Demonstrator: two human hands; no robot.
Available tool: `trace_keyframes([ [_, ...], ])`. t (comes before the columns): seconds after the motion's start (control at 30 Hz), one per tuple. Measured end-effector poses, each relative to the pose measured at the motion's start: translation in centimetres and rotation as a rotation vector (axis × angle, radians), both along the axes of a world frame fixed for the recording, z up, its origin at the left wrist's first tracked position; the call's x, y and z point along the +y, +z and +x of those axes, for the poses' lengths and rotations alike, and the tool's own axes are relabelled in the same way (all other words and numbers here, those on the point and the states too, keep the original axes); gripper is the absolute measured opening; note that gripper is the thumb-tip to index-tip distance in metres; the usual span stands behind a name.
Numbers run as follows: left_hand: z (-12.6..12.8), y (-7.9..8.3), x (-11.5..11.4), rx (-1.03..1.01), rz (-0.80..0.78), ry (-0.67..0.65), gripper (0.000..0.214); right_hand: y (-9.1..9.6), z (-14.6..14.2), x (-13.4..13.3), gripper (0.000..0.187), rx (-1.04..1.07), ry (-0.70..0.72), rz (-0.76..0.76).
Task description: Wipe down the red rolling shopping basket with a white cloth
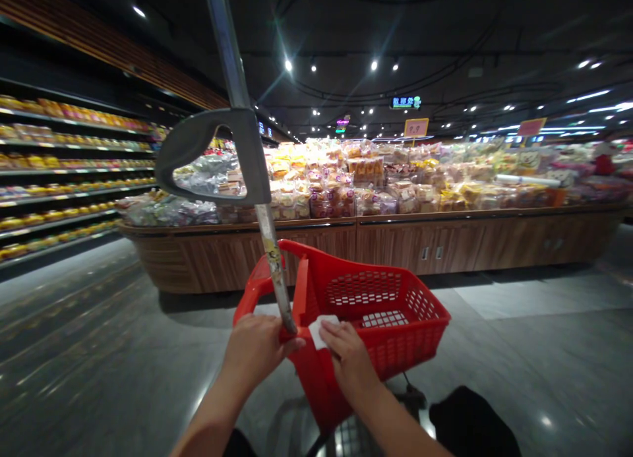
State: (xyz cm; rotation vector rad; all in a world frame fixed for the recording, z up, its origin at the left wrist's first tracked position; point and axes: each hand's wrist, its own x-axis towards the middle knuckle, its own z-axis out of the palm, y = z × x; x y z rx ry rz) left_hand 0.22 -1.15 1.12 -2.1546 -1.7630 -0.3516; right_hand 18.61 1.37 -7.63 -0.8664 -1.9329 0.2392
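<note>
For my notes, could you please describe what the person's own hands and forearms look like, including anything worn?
The left hand and right hand are bare, without gloves, as are the left forearm and right forearm; no sleeve, watch, ring or bracelet shows.

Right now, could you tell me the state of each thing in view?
Left hand: closed around the metal pole.
Right hand: resting on white paper.
Red plastic basket: upright.
Bagged baked goods: piled high on a wooden counter.
</note>
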Motion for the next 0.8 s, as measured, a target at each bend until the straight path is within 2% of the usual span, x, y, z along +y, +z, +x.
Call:
trace_keyframes([
  [0.2,-1.3,0.1,0.6,-0.013,0.010,-0.036,0.041,-3.0,7.2,1.8,0.057,-0.030,-0.221,-0.148],
  [0.27,-1.7,0.2,0.8,-0.022,0.010,-0.050,0.040,-3.3,8.0,2.2,0.054,-0.022,-0.290,-0.187],
  [0.33,-1.9,0.3,0.9,-0.020,0.009,-0.060,0.038,-2.9,7.1,2.3,0.051,-0.016,-0.302,-0.205],
  [0.47,-2.1,0.2,0.8,0.013,0.025,-0.075,0.038,-1.4,3.0,1.7,0.048,0.011,-0.162,-0.162],
  [0.53,-2.3,0.1,0.7,0.032,0.035,-0.081,0.039,-1.0,1.9,1.3,0.049,0.029,-0.114,-0.140],
  [0.8,-4.3,0.3,0.0,0.027,0.021,-0.123,0.038,-2.2,4.6,0.5,0.047,-0.002,-0.164,-0.215],
])
